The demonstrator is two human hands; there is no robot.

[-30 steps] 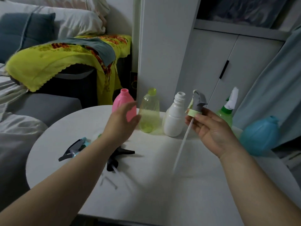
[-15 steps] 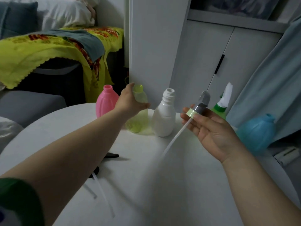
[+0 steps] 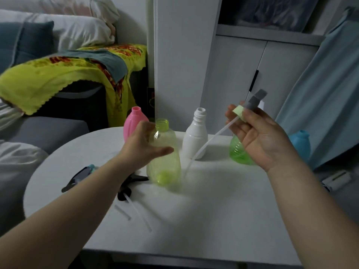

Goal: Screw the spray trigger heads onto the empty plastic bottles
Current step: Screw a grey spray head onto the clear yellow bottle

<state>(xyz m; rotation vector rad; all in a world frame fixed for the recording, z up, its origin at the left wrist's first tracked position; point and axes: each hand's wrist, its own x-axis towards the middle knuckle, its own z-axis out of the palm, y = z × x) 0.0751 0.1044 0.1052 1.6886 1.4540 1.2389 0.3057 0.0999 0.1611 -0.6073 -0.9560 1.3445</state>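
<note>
My left hand (image 3: 144,147) grips the clear yellow-green bottle (image 3: 165,162) by its upper body; the bottle's neck is open and it stands near the table's middle. My right hand (image 3: 258,136) holds a grey spray trigger head (image 3: 252,101) with a pale green collar up to the right of the bottle; its white dip tube (image 3: 204,146) slants down toward the table. Open-necked pink (image 3: 134,121) and white (image 3: 196,134) bottles stand behind. A green bottle (image 3: 238,152) is partly hidden by my right hand.
Loose trigger heads, one dark with teal (image 3: 79,176) and one black (image 3: 134,180), lie on the round white table (image 3: 213,220) under my left forearm, with their tubes nearby. A blue bottle (image 3: 300,143) stands at the right edge. A sofa is at left, a cabinet behind.
My left hand reached to the yellow-green bottle, closed on it and drew it nearer across the table. My right hand lifted the trigger head slightly.
</note>
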